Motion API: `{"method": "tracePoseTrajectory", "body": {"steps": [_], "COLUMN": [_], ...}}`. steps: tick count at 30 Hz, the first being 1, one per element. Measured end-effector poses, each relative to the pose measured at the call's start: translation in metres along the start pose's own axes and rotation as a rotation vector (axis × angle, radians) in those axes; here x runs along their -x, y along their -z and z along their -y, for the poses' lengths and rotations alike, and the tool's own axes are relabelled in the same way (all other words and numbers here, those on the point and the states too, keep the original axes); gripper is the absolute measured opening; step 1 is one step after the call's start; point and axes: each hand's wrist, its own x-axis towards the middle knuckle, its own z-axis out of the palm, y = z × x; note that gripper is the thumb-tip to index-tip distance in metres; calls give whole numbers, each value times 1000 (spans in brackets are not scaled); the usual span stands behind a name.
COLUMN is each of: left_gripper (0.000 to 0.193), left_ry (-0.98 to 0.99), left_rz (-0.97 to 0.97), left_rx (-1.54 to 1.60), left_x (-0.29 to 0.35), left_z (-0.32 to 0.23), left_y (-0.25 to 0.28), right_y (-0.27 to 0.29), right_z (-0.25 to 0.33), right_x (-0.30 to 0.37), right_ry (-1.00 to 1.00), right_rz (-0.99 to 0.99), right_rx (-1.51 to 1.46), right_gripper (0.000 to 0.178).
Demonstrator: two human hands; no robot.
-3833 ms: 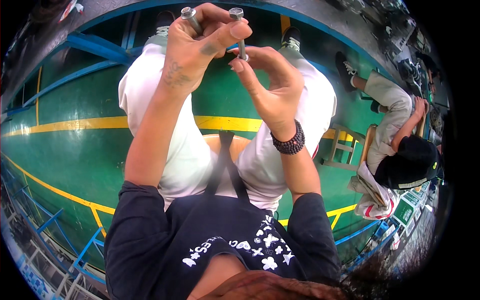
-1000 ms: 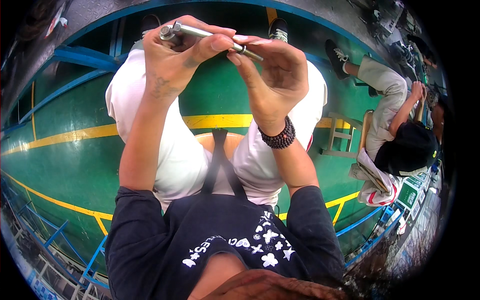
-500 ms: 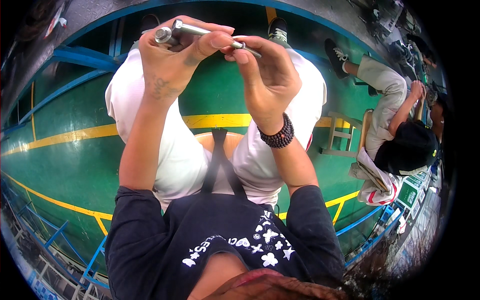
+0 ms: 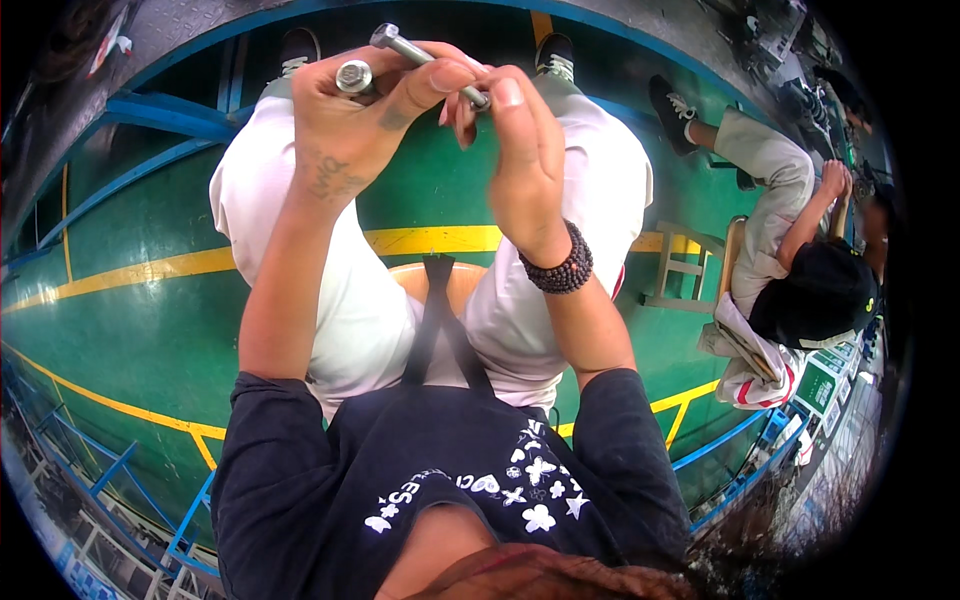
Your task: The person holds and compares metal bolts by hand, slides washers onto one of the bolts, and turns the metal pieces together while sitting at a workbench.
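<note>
A silver hex-head bolt (image 4: 410,50) slants between my hands at the top of the view, its head at the upper left. My left hand (image 4: 345,125) is closed, with thumb and fingers pinching the shank. A second bolt (image 4: 353,76) is tucked in the same hand; only its head shows clearly. My right hand (image 4: 530,165) is closed around the lower right end of the first bolt, thumb against a ring-like piece (image 4: 480,101) there. Whether that is a nut or a sleeve I cannot tell.
Below my hands are my light trousers and a wooden stool (image 4: 470,285) on a green floor with yellow lines. A grey worktop (image 4: 200,45) with blue framing (image 4: 175,115) curves across the top. Another person (image 4: 800,250) sits at the right beside a stool (image 4: 690,270).
The bolt's head has shifted slightly up and right, and its shank now slopes more steeply. My right hand has turned, its thumb now pointing up beside the bolt's end.
</note>
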Motion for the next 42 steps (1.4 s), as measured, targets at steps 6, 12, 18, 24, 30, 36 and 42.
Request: {"method": "tracePoseTrajectory", "body": {"steps": [6, 12, 18, 24, 30, 36, 42], "left_gripper": [34, 35, 22, 21, 22, 34, 35], "left_ry": [65, 65, 5, 2, -4, -26, -6], "left_rz": [45, -13, 34, 26, 32, 1, 77], "left_rx": [64, -4, 14, 83, 91, -8, -31], "left_x": [0, -1, -2, -2, -1, 1, 0], "left_z": [-2, 4, 6, 4, 4, 5, 1], "left_y": [0, 5, 8, 8, 10, 7, 5], "right_y": [11, -5, -3, -2, -2, -4, 0], "right_z": [-1, -1, -6, -2, 0, 1, 4], "right_x": [-2, -2, -2, -1, 3, 2, 3], "right_ry": [-128, 131, 256, 214, 158, 121, 78], "right_rz": [149, -61, -137, -149, -136, -105, -7], "right_rx": [-206, 52, 262, 245, 286, 242, 192], "right_gripper": [43, 28, 27, 19, 16, 18, 30]}}
